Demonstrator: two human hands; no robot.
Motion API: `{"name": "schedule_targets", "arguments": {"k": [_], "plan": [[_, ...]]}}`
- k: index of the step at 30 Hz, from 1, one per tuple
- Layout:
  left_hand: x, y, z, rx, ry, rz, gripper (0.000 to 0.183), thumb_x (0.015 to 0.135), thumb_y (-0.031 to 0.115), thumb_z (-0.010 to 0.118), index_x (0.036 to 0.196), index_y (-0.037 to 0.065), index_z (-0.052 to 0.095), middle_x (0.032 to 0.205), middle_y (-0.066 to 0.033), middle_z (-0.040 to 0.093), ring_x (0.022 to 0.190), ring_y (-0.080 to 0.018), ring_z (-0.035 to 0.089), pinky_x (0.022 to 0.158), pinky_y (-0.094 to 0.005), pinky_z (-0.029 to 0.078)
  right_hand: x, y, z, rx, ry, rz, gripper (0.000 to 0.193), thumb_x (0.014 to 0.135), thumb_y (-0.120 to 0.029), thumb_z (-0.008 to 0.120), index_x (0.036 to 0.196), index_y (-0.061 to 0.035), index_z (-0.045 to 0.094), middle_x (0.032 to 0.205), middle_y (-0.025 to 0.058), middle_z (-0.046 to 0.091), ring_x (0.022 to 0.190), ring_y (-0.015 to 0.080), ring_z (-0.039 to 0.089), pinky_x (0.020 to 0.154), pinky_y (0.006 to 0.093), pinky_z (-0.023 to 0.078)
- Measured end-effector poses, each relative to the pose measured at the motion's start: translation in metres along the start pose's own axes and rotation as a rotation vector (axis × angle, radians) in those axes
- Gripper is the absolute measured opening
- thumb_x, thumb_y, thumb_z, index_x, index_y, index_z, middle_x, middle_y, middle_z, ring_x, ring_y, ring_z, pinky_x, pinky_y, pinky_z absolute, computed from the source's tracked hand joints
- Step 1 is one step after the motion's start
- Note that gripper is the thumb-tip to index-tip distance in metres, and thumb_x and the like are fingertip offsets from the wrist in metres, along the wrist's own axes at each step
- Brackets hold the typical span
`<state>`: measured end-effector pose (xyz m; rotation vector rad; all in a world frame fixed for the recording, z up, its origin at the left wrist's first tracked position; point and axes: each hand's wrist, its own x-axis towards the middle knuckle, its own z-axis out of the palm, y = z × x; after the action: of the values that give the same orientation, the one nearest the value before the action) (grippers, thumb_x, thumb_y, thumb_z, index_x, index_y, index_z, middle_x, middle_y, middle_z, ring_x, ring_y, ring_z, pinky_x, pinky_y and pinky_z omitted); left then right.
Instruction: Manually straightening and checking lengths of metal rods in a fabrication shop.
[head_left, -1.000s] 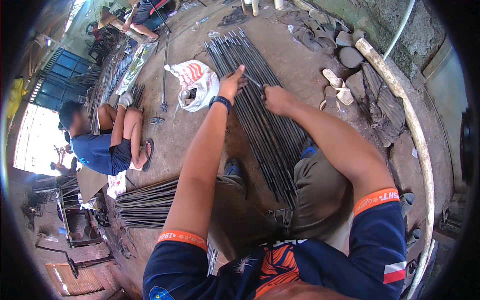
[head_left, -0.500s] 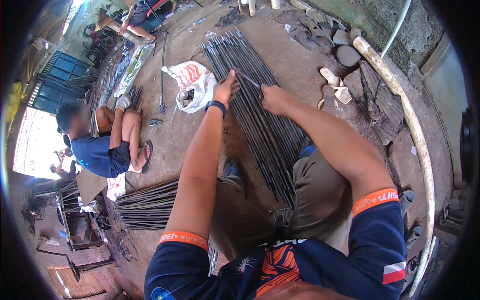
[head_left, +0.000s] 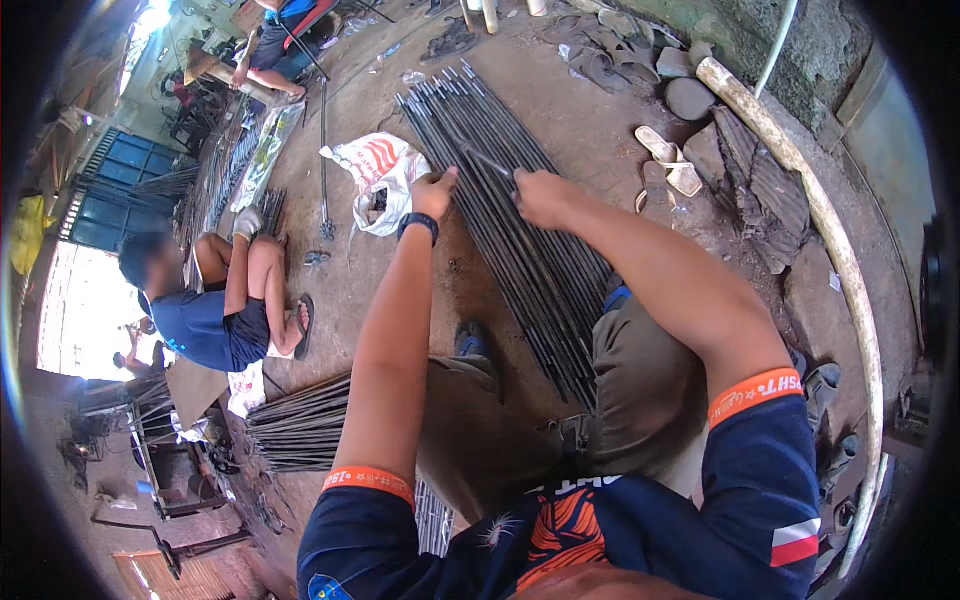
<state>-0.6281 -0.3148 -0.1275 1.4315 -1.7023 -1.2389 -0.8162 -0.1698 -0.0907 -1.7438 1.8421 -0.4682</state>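
A bundle of long dark metal rods [head_left: 520, 260] lies on the floor in front of me, running between my feet. Over it, my right hand [head_left: 545, 198] is closed around a slim grey metal tool [head_left: 487, 161] that points to the far left; its exact kind is unclear. My left hand [head_left: 434, 193] is beside the left edge of the rods, fingers curled in and thumb up. Whatever it may hold is hidden. Right by it stands an open white sack [head_left: 381, 172] with red print and small dark pieces inside.
On the left a person [head_left: 215, 315] sits on the floor near more rods. A second rod bundle [head_left: 300, 428] lies by my left arm. Sandals [head_left: 672, 160], a pale pole [head_left: 815, 205] and a dark corrugated piece [head_left: 762, 188] lie to the right. Another person [head_left: 275, 50] is farther back.
My left hand has drawn back slightly toward me and its fingers have curled in. The right hand has shifted slightly left, still holding the grey tool. The view has moved a little.
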Motion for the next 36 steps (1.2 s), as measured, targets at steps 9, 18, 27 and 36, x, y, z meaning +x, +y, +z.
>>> {"name": "schedule_targets", "arguments": {"k": [9,18,27,36], "plan": [[-0.011,0.035,0.037,-0.346,-0.196,-0.206,0.071,0.075,0.051,0.065,0.124,0.004,0.044,0.116,-0.0162,0.055,0.115,-0.0281,0.046,0.098,-0.0435,0.031,-0.005,0.01,-0.001,-0.018,-0.068,0.069,0.029,0.081,-0.015,0.051,0.105,0.0007,0.05,0.104,0.0203,0.059,0.099,0.0345,0.057,0.082,0.0437,0.046],[-0.001,0.016,0.019,-0.474,-0.099,-0.271,0.046,0.08,0.039,0.066,0.112,0.011,0.052,0.111,-0.0068,0.054,0.099,-0.02,0.051,0.089,-0.038,0.036,-0.01,0.014,-0.003,-0.001,-0.015,0.01,0.032,0.081,-0.018,0.054,0.106,0.0012,0.05,0.106,0.0207,0.058,0.1,0.0352,0.057,0.083,0.0435,0.046],[0.006,-0.013,-0.007,-0.109,-0.096,-0.227,0.049,0.079,0.033,0.068,0.117,0.008,0.048,0.118,-0.0092,0.053,0.106,-0.0191,0.051,0.089,-0.0386,0.038,-0.005,-0.002,-0.004,-0.014,0.024,-0.004,0.031,0.08,-0.017,0.053,0.106,-0.0003,0.051,0.102,0.0199,0.06,0.098,0.0359,0.057,0.082,0.044,0.046],[-0.019,0.043,0.029,-0.291,-0.254,-0.202,0.069,0.077,0.054,0.062,0.123,0.006,0.043,0.114,-0.0136,0.054,0.11,-0.0262,0.049,0.095,-0.0419,0.035,-0.006,0.015,0.002,-0.031,0.02,-0.041,0.033,0.078,-0.015,0.053,0.106,0.0009,0.05,0.101,0.0205,0.06,0.096,0.036,0.058,0.081,0.0448,0.047]]}}
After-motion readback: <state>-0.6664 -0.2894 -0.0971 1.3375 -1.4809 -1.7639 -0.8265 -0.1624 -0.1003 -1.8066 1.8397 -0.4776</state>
